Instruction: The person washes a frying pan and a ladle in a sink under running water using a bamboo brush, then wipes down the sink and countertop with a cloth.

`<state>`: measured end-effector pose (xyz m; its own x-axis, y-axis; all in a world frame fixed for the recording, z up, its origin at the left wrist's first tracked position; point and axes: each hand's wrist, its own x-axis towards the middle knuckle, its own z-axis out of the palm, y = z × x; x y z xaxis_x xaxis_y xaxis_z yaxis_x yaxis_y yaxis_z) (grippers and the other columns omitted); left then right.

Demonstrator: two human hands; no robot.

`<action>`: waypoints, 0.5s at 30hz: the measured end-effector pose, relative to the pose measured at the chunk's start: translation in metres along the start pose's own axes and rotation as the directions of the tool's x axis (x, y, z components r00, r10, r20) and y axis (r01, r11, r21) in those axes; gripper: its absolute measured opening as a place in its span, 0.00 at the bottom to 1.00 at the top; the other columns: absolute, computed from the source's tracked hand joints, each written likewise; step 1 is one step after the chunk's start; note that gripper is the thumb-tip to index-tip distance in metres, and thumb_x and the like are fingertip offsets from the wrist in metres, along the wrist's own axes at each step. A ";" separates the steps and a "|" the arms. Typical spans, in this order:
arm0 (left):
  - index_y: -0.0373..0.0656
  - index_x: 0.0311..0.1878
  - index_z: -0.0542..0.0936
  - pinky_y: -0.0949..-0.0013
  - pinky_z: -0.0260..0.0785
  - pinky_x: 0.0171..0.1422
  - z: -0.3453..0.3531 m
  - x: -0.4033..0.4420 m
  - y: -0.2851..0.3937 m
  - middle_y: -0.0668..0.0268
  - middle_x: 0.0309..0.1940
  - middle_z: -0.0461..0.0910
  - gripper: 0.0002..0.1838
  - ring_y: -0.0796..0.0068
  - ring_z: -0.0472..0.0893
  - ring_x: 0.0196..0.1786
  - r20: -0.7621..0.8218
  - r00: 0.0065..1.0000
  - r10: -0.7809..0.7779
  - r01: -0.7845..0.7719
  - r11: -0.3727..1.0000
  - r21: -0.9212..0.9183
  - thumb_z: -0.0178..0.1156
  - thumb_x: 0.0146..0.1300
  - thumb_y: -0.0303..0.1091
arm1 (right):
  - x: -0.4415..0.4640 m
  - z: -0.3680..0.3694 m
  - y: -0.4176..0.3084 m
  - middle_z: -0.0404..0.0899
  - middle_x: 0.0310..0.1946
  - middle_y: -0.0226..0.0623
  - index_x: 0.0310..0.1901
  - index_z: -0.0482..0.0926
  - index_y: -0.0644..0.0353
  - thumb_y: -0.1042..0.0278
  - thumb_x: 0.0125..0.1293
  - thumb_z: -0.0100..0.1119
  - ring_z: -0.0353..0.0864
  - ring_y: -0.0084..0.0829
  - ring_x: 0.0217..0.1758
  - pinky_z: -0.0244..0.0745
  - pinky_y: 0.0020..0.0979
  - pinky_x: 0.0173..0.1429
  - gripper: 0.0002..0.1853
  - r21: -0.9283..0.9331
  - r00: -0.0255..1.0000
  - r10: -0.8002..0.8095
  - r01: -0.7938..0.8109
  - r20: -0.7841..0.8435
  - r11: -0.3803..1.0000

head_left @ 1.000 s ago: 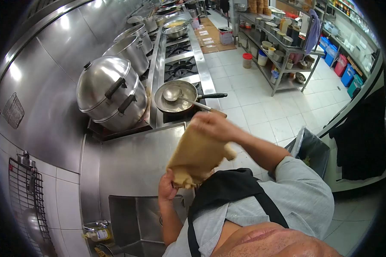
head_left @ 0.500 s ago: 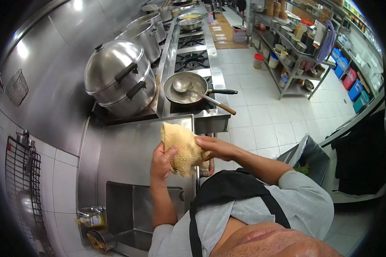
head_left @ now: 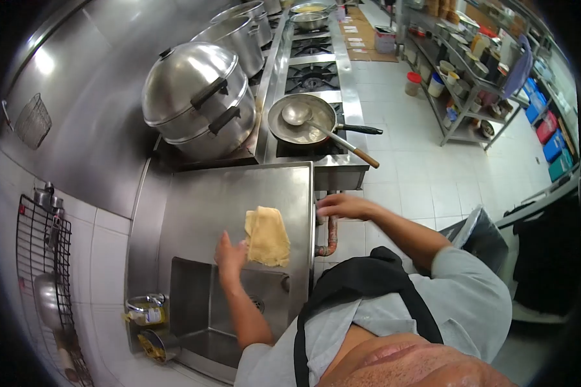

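A folded pale yellow cloth (head_left: 267,237) lies on the steel drainboard (head_left: 200,200), just behind the sink basin. Beside its left edge is my left hand (head_left: 230,253), fingers spread, thumb close to the fabric; nothing is held. My right hand (head_left: 345,207) hovers at the right rim of the drainboard, above a rusty pipe (head_left: 330,235). Its fingers point left, slightly bent and apart, with nothing seen in them. Whether the fingertips touch the fitting beneath them is hard to make out.
Behind the drainboard stand a large domed steamer pot (head_left: 197,97) and a wok (head_left: 284,132) holding a ladle (head_left: 297,114); both handles jut right. The sink basin (head_left: 193,297) is in front. A lined bin (head_left: 481,238) stands right, a wire rack (head_left: 42,258) hangs left.
Both hands have let go of the cloth, which was held up between them and now lies on the drainboard. The hands have moved apart, and the view has shifted slightly.
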<state>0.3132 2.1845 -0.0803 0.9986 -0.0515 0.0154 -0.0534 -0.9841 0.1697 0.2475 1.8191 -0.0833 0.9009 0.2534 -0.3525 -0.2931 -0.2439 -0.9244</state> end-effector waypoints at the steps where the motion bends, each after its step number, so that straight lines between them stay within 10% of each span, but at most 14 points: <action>1: 0.33 0.67 0.62 0.64 0.61 0.67 -0.013 0.001 -0.004 0.47 0.63 0.69 0.34 0.57 0.71 0.64 0.166 0.980 -0.113 0.186 0.820 -0.541 0.60 0.62 0.39 | -0.032 -0.028 -0.010 0.77 0.53 0.41 0.57 0.74 0.62 0.45 0.61 0.61 0.73 0.33 0.59 0.66 0.33 0.62 0.31 0.043 0.999 0.053 -0.053 -0.003 0.998; 4: 0.32 0.67 0.63 0.64 0.59 0.69 -0.085 -0.002 0.022 0.48 0.65 0.66 0.33 0.59 0.69 0.66 0.175 0.982 -0.065 0.159 0.779 -0.606 0.60 0.63 0.40 | -0.101 -0.125 -0.001 0.78 0.49 0.35 0.56 0.75 0.59 0.47 0.64 0.59 0.74 0.27 0.51 0.70 0.30 0.53 0.27 -0.023 0.958 0.120 -0.131 -0.260 0.991; 10: 0.33 0.66 0.64 0.64 0.58 0.71 -0.218 -0.008 0.176 0.55 0.63 0.69 0.26 0.67 0.69 0.66 -0.455 0.849 0.268 -0.527 0.495 -0.691 0.54 0.70 0.37 | -0.254 -0.246 -0.077 0.65 0.65 0.46 0.66 0.62 0.62 0.23 0.55 0.48 0.65 0.40 0.68 0.62 0.42 0.66 0.51 -0.267 0.630 -0.628 0.576 -0.456 0.772; 13: 0.26 0.66 0.58 0.59 0.68 0.55 -0.299 -0.028 0.272 0.50 0.60 0.69 0.27 0.66 0.68 0.53 -0.764 0.177 0.620 -0.983 0.154 -0.103 0.46 0.72 0.37 | -0.314 -0.287 -0.130 0.62 0.66 0.50 0.68 0.57 0.64 0.18 0.52 0.43 0.61 0.44 0.69 0.60 0.45 0.68 0.57 -0.534 0.381 -0.909 0.740 -0.170 0.410; 15: 0.27 0.66 0.58 0.61 0.72 0.43 -0.363 -0.053 0.345 0.51 0.57 0.71 0.27 0.69 0.69 0.39 -0.719 -0.294 0.630 -0.939 -0.051 0.339 0.45 0.72 0.38 | -0.340 -0.298 -0.156 0.63 0.65 0.50 0.67 0.58 0.64 0.19 0.53 0.44 0.62 0.44 0.68 0.60 0.44 0.67 0.55 -0.643 0.304 -0.951 0.739 0.053 0.200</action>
<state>0.2398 1.9097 0.3355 -0.3320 -0.4821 0.8108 -0.9330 0.0411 -0.3576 0.0820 1.4919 0.2241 0.5356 0.3583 0.7647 0.8131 -0.4635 -0.3523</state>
